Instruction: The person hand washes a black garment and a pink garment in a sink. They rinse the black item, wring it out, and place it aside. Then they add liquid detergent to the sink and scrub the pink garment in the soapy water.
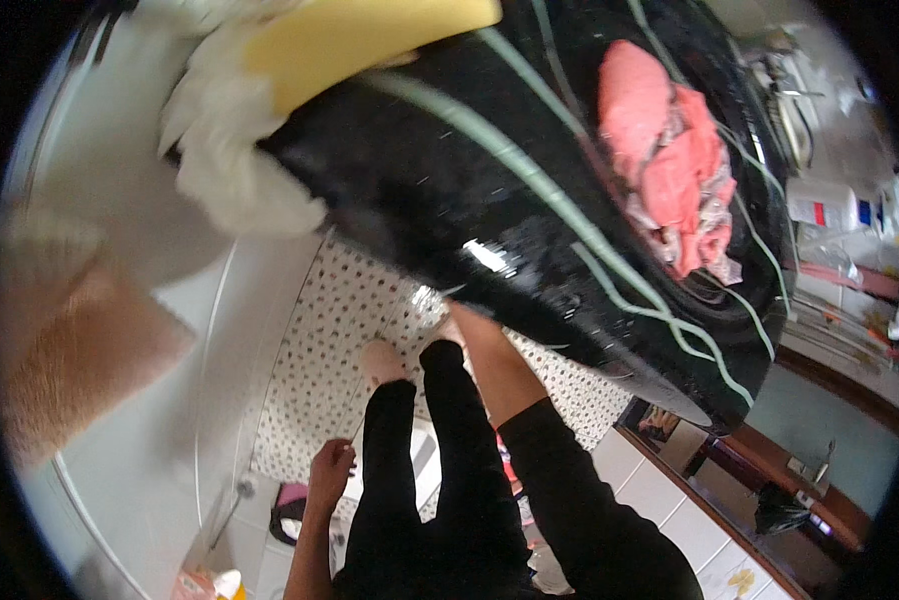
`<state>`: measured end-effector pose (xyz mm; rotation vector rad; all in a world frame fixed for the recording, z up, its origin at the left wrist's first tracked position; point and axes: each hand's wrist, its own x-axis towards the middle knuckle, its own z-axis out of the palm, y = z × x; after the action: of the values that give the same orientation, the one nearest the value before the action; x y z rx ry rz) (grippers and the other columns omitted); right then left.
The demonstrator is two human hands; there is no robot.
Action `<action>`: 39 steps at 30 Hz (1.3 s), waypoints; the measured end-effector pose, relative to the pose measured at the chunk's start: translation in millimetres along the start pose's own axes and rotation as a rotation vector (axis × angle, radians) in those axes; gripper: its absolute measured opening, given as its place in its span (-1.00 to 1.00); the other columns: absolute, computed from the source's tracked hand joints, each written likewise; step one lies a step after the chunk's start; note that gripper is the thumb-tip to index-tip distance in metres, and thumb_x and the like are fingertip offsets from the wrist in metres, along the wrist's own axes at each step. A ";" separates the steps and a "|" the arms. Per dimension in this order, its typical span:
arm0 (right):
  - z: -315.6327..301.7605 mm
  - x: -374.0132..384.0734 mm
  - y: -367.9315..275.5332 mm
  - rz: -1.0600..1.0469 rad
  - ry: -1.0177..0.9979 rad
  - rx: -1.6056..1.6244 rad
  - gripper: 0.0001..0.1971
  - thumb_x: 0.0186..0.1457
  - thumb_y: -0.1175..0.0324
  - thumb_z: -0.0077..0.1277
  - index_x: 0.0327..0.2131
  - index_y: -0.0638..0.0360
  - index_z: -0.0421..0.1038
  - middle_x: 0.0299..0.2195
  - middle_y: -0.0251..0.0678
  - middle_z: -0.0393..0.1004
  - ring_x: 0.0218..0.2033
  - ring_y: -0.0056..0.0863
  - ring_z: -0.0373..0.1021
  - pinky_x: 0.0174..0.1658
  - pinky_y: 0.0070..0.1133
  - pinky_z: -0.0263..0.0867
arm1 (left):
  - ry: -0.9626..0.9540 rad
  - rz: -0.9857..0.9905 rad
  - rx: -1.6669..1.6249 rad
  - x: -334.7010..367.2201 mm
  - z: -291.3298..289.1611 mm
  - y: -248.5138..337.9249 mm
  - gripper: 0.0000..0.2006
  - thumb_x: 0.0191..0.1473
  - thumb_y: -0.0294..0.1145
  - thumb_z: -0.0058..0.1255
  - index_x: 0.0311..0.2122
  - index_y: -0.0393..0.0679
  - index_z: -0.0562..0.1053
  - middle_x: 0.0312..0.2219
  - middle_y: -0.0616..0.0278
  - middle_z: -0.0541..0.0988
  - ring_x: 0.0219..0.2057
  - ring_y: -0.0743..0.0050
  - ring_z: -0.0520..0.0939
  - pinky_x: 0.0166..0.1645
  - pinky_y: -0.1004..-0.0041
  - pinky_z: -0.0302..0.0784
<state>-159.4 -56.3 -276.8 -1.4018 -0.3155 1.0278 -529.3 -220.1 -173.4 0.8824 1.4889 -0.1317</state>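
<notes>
My left hand (331, 472) hangs low beside my left leg, its fingers loosely bent and apart, with nothing visible in them. From the lower right my right arm (509, 375) reaches forward in a black sleeve pushed up the forearm. Its hand is hidden behind the edge of a glossy black counter (409, 190) with pale green veins. On the counter's right part lies a crumpled pink cloth (674, 165) with a patterned portion. At the counter's far left are a yellow flat piece (369, 40) and a bunched white cloth (229, 150).
A fuzzy brown textile (89, 350) hangs at the left by a pale wall. White bottles (824, 205) and other items stand along the right. Below are a speckled tile floor (314, 330), a brown door frame (709, 500) and a dark pink-lined container (289, 515).
</notes>
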 end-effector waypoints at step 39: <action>-140.8 -233.4 -349.4 0.233 -0.643 -0.321 -0.78 0.30 0.32 -0.02 -0.07 0.22 0.41 -0.39 -0.29 0.49 -0.39 -0.52 0.47 -0.25 -0.53 0.43 | -0.635 0.764 -0.083 -132.8 145.6 467.5 -0.55 0.14 -0.44 0.13 0.14 -0.22 0.36 -0.05 0.29 0.50 -0.04 0.51 0.51 0.09 0.41 0.43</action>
<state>-47.0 -266.4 96.8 -1.3768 -0.8308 1.6726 -158.4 -37.9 121.0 1.1508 0.5103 0.2013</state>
